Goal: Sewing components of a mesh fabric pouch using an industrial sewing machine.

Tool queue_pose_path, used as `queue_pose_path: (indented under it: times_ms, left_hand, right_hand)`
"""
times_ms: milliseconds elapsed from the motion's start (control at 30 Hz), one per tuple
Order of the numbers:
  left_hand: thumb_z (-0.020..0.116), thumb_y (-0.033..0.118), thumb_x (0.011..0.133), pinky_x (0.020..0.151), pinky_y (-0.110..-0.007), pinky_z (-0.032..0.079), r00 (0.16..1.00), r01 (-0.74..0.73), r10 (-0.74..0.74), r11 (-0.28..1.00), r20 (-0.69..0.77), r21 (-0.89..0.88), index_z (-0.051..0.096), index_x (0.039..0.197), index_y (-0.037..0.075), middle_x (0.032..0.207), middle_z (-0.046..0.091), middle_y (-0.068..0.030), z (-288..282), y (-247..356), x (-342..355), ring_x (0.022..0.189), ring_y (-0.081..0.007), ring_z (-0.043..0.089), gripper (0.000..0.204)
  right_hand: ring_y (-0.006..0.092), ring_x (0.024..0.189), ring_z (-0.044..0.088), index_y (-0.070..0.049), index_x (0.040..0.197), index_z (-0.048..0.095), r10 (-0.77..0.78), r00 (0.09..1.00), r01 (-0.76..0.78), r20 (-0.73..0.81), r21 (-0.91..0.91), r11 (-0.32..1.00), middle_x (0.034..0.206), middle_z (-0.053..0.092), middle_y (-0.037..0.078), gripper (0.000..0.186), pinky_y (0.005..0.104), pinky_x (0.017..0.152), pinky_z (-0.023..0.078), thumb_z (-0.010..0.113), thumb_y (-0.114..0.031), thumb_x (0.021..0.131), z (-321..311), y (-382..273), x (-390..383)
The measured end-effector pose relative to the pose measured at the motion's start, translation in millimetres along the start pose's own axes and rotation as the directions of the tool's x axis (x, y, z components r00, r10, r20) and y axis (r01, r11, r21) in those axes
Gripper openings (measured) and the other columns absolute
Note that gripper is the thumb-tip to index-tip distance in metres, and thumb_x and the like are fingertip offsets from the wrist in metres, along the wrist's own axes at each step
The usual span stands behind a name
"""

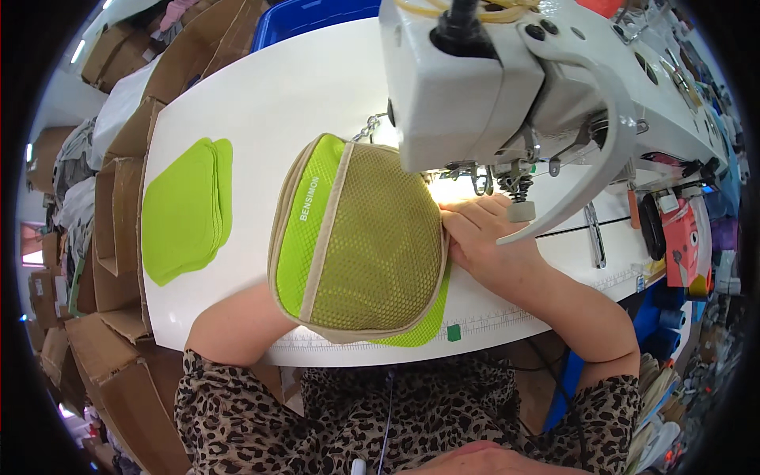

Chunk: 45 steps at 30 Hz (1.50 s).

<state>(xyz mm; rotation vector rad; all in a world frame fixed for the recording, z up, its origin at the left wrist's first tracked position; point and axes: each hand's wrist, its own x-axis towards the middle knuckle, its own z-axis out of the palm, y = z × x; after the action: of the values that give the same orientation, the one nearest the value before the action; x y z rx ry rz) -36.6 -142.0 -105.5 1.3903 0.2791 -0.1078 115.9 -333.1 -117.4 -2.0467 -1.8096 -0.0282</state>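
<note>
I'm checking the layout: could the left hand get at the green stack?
Probably yes: only white tabletop shows between the green stack and the pouch, though that pouch hides the left hand, so its grip is unseen.

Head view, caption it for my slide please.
Right hand beside a green-and-tan mesh bag at a white sewing machine.

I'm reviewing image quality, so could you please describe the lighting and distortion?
Head view: bright glare washes out the tabletop beneath the sewing machine, near the right hand; in the same view, the ruler strip bows and corners are black.
</note>
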Motion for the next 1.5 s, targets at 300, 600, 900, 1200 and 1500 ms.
queue_pose_path:
  times_ms: [300, 600, 900, 1200, 1500]
  left_hand:
    - [0.077, 0.018, 0.089, 0.096, -0.034, 0.052, 1.0, -0.023, 0.022, 1.0, -0.015, -0.02, 0.06, 0.131, 0.004, 0.127, 0.063, -0.0118, 0, 1, 1, 0.112, -0.0218, 0.062, 0.047]
    - [0.078, 0.018, 0.088, 0.098, -0.035, 0.051, 1.0, -0.015, 0.015, 1.0, -0.003, -0.018, 0.06, 0.132, 0.004, 0.127, 0.063, -0.0116, 4, 1, 1, 0.114, -0.0224, 0.062, 0.049]
    - [0.079, 0.019, 0.088, 0.099, -0.036, 0.051, 0.988, -0.149, 0.12, 0.887, 0.093, 0.437, 0.06, 0.132, 0.005, 0.128, 0.063, -0.0114, 27, 34, -36, 0.115, -0.023, 0.061, 0.05]
    - [0.075, 0.016, 0.091, 0.104, -0.037, 0.047, 0.919, -0.307, 0.393, 0.69, 0.017, 0.656, 0.057, 0.137, 0.006, 0.134, 0.059, -0.0112, 31, 8, -31, 0.123, -0.0235, 0.057, 0.05]
    - [0.075, 0.02, 0.09, 0.087, -0.037, 0.053, 0.864, -0.31, 0.488, 0.709, -0.123, 0.634, 0.067, 0.121, 0.007, 0.115, 0.069, -0.0086, 36, -23, -36, 0.104, -0.0226, 0.067, 0.035]
  right_hand:
    - [0.021, 0.092, 0.065, -0.007, 0.107, 0.067, -0.009, 0.999, 0.01, 0.034, -0.038, 0.999, 0.106, 0.07, 0.004, 0.034, 0.0366, 0.086, 0.048, 0.076, -0.008, 0.074, 2, 1, 5]
    - [0.0224, 0.089, 0.067, -0.006, 0.105, 0.069, -0.017, 0.994, 0.013, -0.104, -0.045, 0.999, 0.103, 0.072, 0.004, 0.028, 0.0361, 0.081, 0.047, 0.073, -0.008, 0.078, 4, -1, 12]
    - [0.0254, 0.091, 0.067, -0.009, 0.112, 0.066, 0.034, 0.999, -0.035, 0.004, 0.075, 0.997, 0.104, 0.07, 0.005, 0.039, 0.0395, 0.076, 0.049, 0.077, -0.01, 0.074, 2, 15, 13]
    - [0.0293, 0.082, 0.065, -0.007, 0.104, 0.06, -0.022, 0.967, 0.055, -0.254, 0.123, 0.991, 0.097, 0.067, 0.008, 0.038, 0.04, 0.072, 0.053, 0.081, -0.018, 0.075, 4, 14, 4]
    - [0.0278, 0.095, 0.066, -0.007, 0.1, 0.061, -0.021, 0.899, 0.157, -0.438, 0.276, 0.948, 0.103, 0.066, 0.008, 0.032, 0.037, 0.079, 0.056, 0.08, -0.009, 0.074, 2, -14, -8]
